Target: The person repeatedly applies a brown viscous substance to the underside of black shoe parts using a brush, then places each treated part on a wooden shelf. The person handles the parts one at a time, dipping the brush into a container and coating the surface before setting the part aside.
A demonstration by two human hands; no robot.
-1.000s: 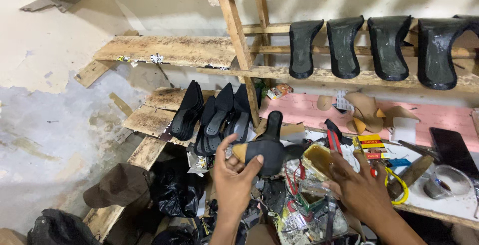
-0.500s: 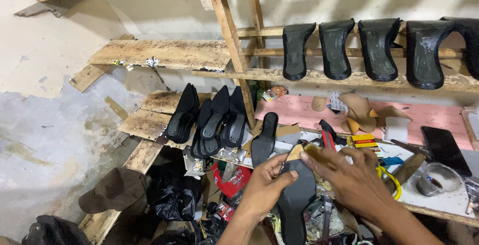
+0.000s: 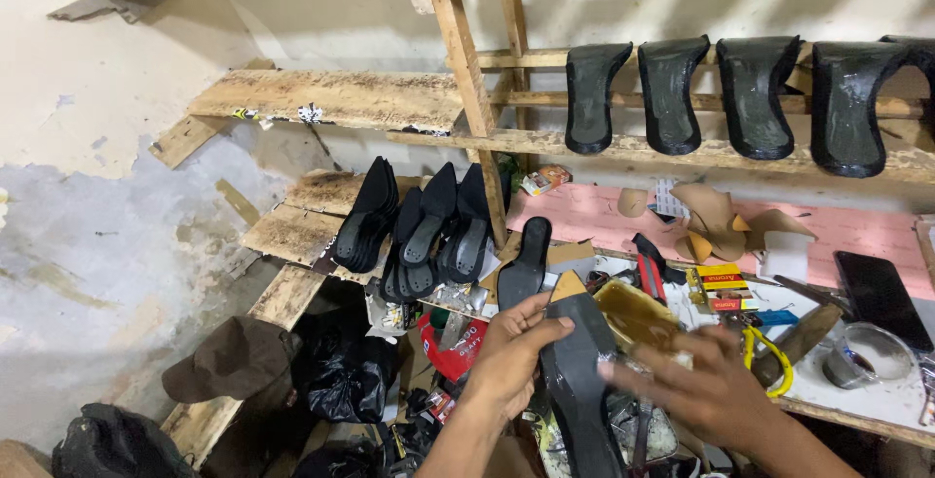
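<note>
My left hand [image 3: 508, 356] grips a long black shoe sole [image 3: 577, 371] by its left edge, with the pointed tan tip facing up and away from me. My right hand [image 3: 706, 386] hovers blurred over the right side of that sole, fingers spread, and appears to hold nothing. Just behind the sole lies an amber glue-stained brush or pad [image 3: 638, 314] on the workbench. Another black sole [image 3: 524, 262] leans upright behind my left hand.
Several black soles [image 3: 429, 230] stand stacked on a wooden shelf at centre left. Black heel pieces [image 3: 750, 93] hang on the upper rail. The bench [image 3: 847, 405] holds a phone [image 3: 881, 288], a tin [image 3: 865, 353], tools and tan leather pieces [image 3: 716, 215]. Dark bags [image 3: 341, 381] lie below.
The black sole came down from upright near the shelf into both hands, flat and lower in front of me. My right hand moved from the bench clutter onto the sole.
</note>
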